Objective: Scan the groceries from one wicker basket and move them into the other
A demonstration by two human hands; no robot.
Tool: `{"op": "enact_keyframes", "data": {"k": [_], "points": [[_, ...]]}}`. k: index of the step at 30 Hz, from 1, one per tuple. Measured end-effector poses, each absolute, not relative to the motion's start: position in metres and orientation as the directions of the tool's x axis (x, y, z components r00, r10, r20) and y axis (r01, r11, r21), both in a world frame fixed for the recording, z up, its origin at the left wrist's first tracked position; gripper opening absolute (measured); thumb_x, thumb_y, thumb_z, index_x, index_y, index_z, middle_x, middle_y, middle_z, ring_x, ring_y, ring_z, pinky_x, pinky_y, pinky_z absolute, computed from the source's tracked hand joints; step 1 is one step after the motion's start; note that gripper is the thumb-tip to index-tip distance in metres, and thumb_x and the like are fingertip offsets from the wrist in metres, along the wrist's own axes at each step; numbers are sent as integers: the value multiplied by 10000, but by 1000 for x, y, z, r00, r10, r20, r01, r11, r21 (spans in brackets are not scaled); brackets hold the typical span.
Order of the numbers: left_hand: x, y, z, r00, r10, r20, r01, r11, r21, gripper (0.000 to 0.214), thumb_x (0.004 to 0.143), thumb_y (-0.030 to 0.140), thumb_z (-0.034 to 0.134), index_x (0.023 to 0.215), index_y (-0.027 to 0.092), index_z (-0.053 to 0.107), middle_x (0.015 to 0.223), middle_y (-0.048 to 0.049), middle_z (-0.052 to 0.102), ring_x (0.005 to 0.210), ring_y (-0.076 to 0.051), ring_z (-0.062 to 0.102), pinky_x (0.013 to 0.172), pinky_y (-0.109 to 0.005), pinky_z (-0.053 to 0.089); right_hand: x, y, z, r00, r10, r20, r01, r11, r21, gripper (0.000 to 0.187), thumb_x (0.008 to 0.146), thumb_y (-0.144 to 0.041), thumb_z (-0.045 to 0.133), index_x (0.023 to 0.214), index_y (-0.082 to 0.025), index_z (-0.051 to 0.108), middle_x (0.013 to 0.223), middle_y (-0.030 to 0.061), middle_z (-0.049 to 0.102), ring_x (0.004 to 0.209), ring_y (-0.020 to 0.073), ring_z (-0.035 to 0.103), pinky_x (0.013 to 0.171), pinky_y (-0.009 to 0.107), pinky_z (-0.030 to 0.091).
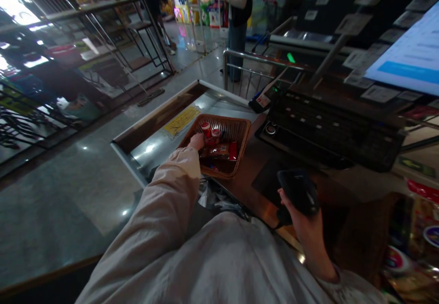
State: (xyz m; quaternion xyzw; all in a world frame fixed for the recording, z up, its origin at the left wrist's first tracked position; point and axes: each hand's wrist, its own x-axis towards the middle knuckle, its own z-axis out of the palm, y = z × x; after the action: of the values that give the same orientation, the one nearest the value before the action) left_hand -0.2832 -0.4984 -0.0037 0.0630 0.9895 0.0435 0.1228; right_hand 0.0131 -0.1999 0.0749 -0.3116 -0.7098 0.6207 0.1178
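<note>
1. Our left hand (pixel 197 141) sits at the near rim of a woven basket (pixel 236 128), its fingers hidden, so we cannot tell whether it is open or closed.
2. Our right hand (pixel 302 221) grips a black handheld scanner (pixel 300 192).
3. The basket rests on a steel counter (pixel 151 153), holding red-topped tubs (pixel 208 132) and a red packet (pixel 216 152), their labels too blurred to read.
4. A dark keyboard (pixel 329 130) lies beyond our right hand.

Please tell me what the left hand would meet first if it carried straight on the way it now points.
The left hand is already over the wicker basket's rim, so it would probably meet the small red-and-white container first, though the depth is hard to judge.
</note>
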Motion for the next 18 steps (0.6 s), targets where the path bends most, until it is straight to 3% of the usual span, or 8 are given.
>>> {"op": "enact_keyframes", "data": {"k": [3,6,9,12,18], "points": [[-281,-506,21,-984,108,-143,95,991,97,506,768,446,666,1094,60,633,1126,-222,604,1049,-312,603,874,-347,484,14,-198,72,-784,585,-206,272,26,-962,450,508,-465,824,818,-150,736,831,119,772,859,336,723,809,460,567],[-266,-504,56,-986,143,87,160,961,228,512,694,429,735,1095,132,625,1084,-138,590,924,-256,622,821,-334,511,16,-197,68,-789,581,-197,265,34,-964,447,512,-458,828,823,-150,740,823,120,773,847,338,727,782,451,575],[-240,-477,87,-906,249,342,374,850,373,515,669,329,761,1133,178,596,1077,-84,556,880,-209,606,803,-338,522,19,-195,66,-791,590,-162,247,66,-967,410,545,-451,819,822,-159,741,792,112,771,795,323,731,713,427,584],[-209,-428,103,-778,356,517,591,694,412,489,674,183,738,1134,197,574,1075,-62,552,980,-210,579,879,-351,507,25,-193,73,-779,613,-128,222,79,-972,384,554,-445,814,801,-162,735,753,96,765,740,298,727,667,393,582],[-155,-336,88,-673,426,605,739,417,529,497,718,121,703,1170,226,525,1192,-67,510,1054,-204,574,908,-338,497,41,-186,87,-798,598,-80,158,79,-984,323,602,-431,772,760,-153,725,704,67,748,687,256,706,625,332,564]]}}
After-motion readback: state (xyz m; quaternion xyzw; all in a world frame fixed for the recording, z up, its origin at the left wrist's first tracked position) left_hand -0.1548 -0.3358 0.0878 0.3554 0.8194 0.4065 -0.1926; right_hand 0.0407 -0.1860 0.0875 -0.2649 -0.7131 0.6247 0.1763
